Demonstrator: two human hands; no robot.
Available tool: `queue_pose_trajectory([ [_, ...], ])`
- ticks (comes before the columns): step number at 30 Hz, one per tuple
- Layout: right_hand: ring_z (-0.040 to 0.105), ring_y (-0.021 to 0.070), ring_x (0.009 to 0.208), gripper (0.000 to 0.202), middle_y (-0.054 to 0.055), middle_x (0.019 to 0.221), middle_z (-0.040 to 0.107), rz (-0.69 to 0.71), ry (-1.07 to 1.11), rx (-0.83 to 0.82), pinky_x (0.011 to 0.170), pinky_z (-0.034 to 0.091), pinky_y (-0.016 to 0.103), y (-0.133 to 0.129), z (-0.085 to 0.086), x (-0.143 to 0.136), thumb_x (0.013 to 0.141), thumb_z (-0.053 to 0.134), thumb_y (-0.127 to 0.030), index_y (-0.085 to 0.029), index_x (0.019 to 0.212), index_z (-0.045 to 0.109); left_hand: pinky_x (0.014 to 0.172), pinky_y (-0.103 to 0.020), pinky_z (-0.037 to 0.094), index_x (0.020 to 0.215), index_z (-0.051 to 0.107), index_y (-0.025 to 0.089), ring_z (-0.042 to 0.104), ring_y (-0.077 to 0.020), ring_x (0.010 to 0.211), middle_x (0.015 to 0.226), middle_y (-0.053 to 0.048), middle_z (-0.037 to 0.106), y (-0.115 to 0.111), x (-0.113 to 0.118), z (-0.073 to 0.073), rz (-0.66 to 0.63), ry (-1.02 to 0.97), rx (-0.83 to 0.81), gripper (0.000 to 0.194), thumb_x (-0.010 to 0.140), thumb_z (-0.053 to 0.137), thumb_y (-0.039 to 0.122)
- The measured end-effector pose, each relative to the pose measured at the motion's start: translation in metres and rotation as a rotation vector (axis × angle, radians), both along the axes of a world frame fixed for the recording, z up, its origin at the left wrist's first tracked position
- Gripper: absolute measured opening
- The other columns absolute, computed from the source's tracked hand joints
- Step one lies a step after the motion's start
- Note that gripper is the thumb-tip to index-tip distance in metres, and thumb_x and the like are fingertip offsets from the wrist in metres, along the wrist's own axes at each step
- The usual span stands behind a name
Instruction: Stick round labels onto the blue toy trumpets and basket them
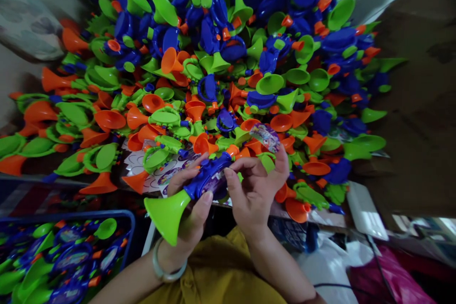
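Note:
My left hand [188, 213] is wrapped round a toy trumpet [208, 175] with a blue body, a green bell pointing down left and an orange mouthpiece. A purple printed sticker lies on the trumpet's oval side panel, partly covered by fingers. Thumb and index finger of my right hand [254, 190] are pinched together at the panel's edge, touching it. Another printed sticker [265, 137] clings to a raised fingertip of that same hand. Beneath the trumpet, partly hidden, are white sticker sheets [142, 159] with some cut-out shapes.
A large heap of toy trumpets [210, 47], blue, green and orange, covers the table beyond my hands. A blue-rimmed bin [132, 228] at lower left contains more trumpets with stickers. At right are a white box-shaped device [366, 209] with a cable, plastic bags [327, 261] and brown cardboard [420, 104].

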State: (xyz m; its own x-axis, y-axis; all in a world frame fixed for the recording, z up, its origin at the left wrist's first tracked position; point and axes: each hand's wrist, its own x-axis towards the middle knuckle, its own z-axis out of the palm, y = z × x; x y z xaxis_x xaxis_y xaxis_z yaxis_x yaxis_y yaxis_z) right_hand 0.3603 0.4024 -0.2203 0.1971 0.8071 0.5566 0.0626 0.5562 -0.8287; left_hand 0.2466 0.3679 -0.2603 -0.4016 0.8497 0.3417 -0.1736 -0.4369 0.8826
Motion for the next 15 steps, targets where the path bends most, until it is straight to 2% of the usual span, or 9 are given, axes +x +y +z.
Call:
queue_pose_trajectory([
  [5, 0.073, 0.0166, 0.084, 0.09, -0.005, 0.097, 0.068, -0.011, -0.044, -0.008, 0.078, 0.066, 0.034, 0.007, -0.006, 0.002, 0.102, 0.072, -0.013, -0.039, 0.169, 0.019, 0.129, -0.058, 0.05, 0.126, 0.073, 0.033, 0.066, -0.0364, 0.147, 0.143, -0.006, 0.074, 0.004, 0.002, 0.001, 0.028, 0.001, 0.029, 0.036, 0.094, 0.087, 0.033],
  [7, 0.071, 0.0181, 0.092, 0.095, 0.001, 0.115, 0.067, -0.118, -0.086, 0.04, 0.08, 0.066, 0.037, 0.017, -0.012, 0.006, 0.098, 0.08, -0.02, -0.04, 0.168, 0.021, 0.126, -0.054, 0.053, 0.124, 0.074, 0.031, 0.071, -0.034, 0.14, 0.138, -0.006, 0.077, 0.006, 0.003, 0.004, 0.047, -0.06, 0.018, 0.037, 0.091, 0.089, 0.034],
  [9, 0.069, 0.0203, 0.107, 0.098, 0.009, 0.143, 0.057, -0.263, -0.082, 0.068, 0.086, 0.066, 0.04, 0.028, -0.017, 0.013, 0.093, 0.087, -0.028, -0.042, 0.167, 0.023, 0.121, -0.051, 0.058, 0.123, 0.074, 0.03, 0.075, -0.0319, 0.134, 0.133, -0.007, 0.08, 0.008, 0.002, 0.007, 0.028, -0.148, -0.033, 0.038, 0.089, 0.091, 0.036],
  [10, 0.068, 0.0216, 0.116, 0.096, 0.01, 0.153, 0.05, -0.288, -0.05, 0.059, 0.09, 0.066, 0.041, 0.031, -0.019, 0.015, 0.094, 0.087, -0.033, -0.043, 0.166, 0.024, 0.118, -0.05, 0.061, 0.124, 0.074, 0.029, 0.076, -0.0316, 0.131, 0.131, -0.007, 0.081, 0.009, 0.001, 0.008, 0.001, -0.183, -0.072, 0.04, 0.089, 0.091, 0.039],
  [11, 0.067, 0.0228, 0.124, 0.093, 0.011, 0.158, 0.047, -0.245, -0.005, 0.029, 0.095, 0.066, 0.043, 0.033, -0.02, 0.017, 0.097, 0.085, -0.037, -0.044, 0.167, 0.025, 0.116, -0.049, 0.062, 0.125, 0.073, 0.029, 0.077, -0.0317, 0.129, 0.131, -0.008, 0.081, 0.01, 0.0, 0.008, -0.034, -0.202, -0.116, 0.042, 0.09, 0.091, 0.042],
  [12, 0.067, 0.0238, 0.129, 0.089, 0.012, 0.159, 0.048, -0.134, 0.041, -0.026, 0.099, 0.066, 0.046, 0.033, -0.021, 0.017, 0.099, 0.082, -0.04, -0.044, 0.167, 0.025, 0.114, -0.05, 0.064, 0.127, 0.073, 0.028, 0.077, -0.0322, 0.128, 0.132, -0.009, 0.081, 0.01, -0.001, 0.007, -0.064, -0.204, -0.156, 0.044, 0.091, 0.09, 0.046],
  [14, 0.073, 0.0242, 0.127, 0.086, 0.011, 0.154, 0.057, 0.138, 0.124, -0.129, 0.101, 0.068, 0.048, 0.03, -0.019, 0.017, 0.102, 0.08, -0.042, -0.045, 0.169, 0.026, 0.113, -0.052, 0.065, 0.129, 0.074, 0.027, 0.078, -0.0337, 0.128, 0.134, -0.011, 0.081, 0.01, -0.001, 0.004, -0.104, -0.206, -0.23, 0.046, 0.093, 0.086, 0.053],
  [15, 0.076, 0.0229, 0.121, 0.086, 0.009, 0.15, 0.06, 0.209, 0.151, -0.153, 0.1, 0.069, 0.047, 0.028, -0.017, 0.016, 0.101, 0.08, -0.041, -0.046, 0.168, 0.027, 0.113, -0.052, 0.065, 0.13, 0.075, 0.027, 0.077, -0.0342, 0.129, 0.136, -0.011, 0.08, 0.01, -0.001, 0.003, -0.124, -0.216, -0.267, 0.047, 0.095, 0.084, 0.056],
])
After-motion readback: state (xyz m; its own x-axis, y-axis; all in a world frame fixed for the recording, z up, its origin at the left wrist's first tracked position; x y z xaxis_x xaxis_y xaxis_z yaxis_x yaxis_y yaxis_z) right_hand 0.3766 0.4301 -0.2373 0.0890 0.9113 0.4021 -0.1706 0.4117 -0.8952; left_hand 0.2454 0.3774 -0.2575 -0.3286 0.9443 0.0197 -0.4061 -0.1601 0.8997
